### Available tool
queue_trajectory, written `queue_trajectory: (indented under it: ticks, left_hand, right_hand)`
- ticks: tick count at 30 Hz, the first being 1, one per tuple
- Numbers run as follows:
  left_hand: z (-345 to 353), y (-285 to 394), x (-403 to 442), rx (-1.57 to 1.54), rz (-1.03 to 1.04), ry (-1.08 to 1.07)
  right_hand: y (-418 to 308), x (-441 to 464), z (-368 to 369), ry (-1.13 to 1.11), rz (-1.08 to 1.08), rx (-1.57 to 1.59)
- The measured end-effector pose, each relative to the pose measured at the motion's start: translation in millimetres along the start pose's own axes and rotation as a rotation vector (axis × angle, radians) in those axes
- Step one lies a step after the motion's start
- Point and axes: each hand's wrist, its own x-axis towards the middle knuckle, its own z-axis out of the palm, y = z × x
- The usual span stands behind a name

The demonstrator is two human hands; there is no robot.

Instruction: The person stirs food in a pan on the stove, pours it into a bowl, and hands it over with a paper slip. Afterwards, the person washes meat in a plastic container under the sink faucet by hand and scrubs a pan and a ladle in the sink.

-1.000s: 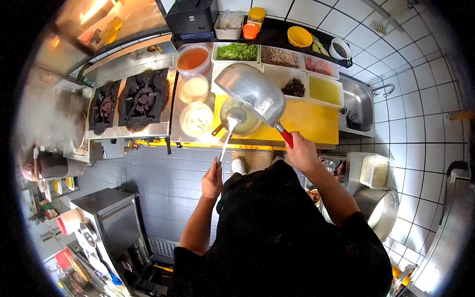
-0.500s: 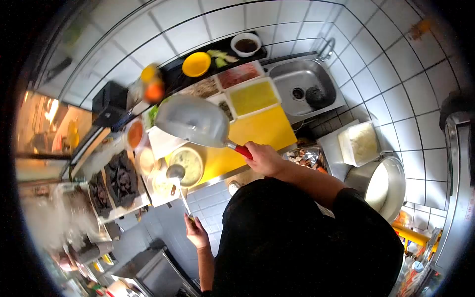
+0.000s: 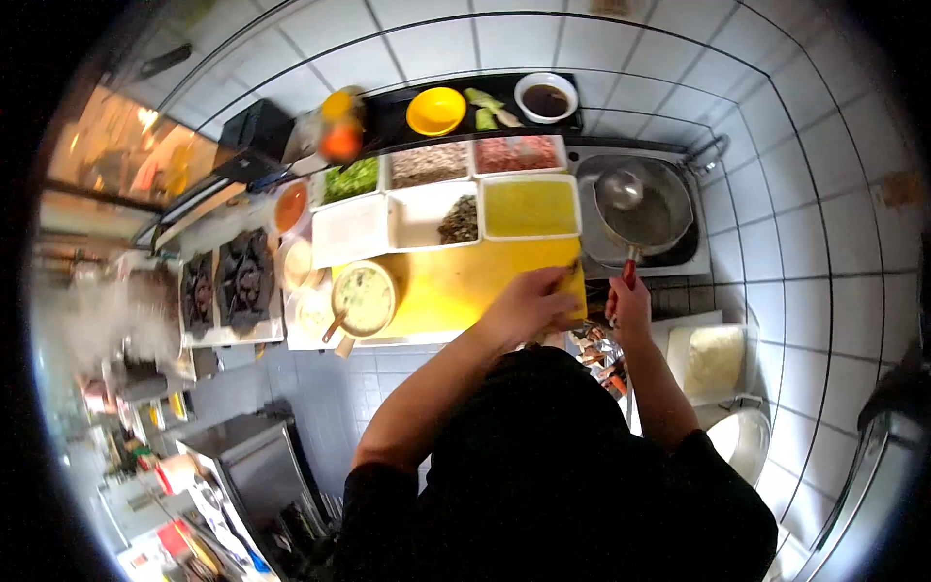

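Note:
My right hand (image 3: 631, 307) is closed around the red handle of a metal pan (image 3: 645, 238), which is over the sink at the right. A round ladle bowl (image 3: 621, 188) lies inside the pan; I cannot make out where its handle runs. Somewhat blurred, my left hand (image 3: 535, 308) hovers over the right end of the yellow cutting board (image 3: 441, 281), fingers apart and nothing visible in them. At the board's left end stands a pot (image 3: 367, 299) of pale, green-flecked mixture, a brown handle resting in it.
White tubs of food, including a yellow one (image 3: 529, 208), line the board's back edge. Behind them, a shelf holds a yellow bowl (image 3: 436, 112) and a bowl of dark liquid (image 3: 545, 99). A rectangular tub (image 3: 713, 359) sits right of my right arm. Stove burners (image 3: 242, 276) are at left.
The pan has moved right, from above the board to the sink. The ladle has left my left hand and is now in the pan. My left hand has moved right, over the board.

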Motion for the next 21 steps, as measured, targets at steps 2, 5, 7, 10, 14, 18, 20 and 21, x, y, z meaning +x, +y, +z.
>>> queue_trajectory:
  ticks: [2, 5, 7, 10, 14, 18, 20, 21]
  left_hand:
    - [14.6, -22.6, 55.1, -0.333, 0.033, -0.131]
    - [14.4, -33.9, 57.8, -0.174, -0.028, -0.079]
    - [-3.8, -49.6, 37.2, 0.291, 0.015, 0.122]
    - [-59.9, -133.3, -1.1, 0.477, 0.123, 0.578]
    - [-137.3, -202.7, -105.0, 1.062, 0.242, 1.464]
    - [-220.1, -220.9, -177.5, 1.242, -0.133, 1.761]
    - [-262.1, -229.2, -193.3, 1.134, -0.239, 1.598]
    - [-268.3, -221.2, -193.1, 1.042, -0.310, 1.578]
  right_hand:
    - [10.9, 5.5, -5.5, -0.012, 0.072, 0.032]
    - [24.3, 15.1, -8.4, -0.035, 0.082, 0.166]
    - [35.1, 32.8, -12.9, -0.004, 0.082, 0.189]
    - [42.8, 69.9, -24.3, 0.080, 0.113, 0.197]
    - [71.2, 158.7, -61.5, 0.085, 0.108, 0.140]
    - [64.8, 203.6, -79.6, 0.166, 0.182, -0.309]
    - [48.5, 210.6, -76.9, 0.319, 0.174, -0.906]
    - [49.5, 223.5, -84.6, 0.236, 0.230, -1.093]
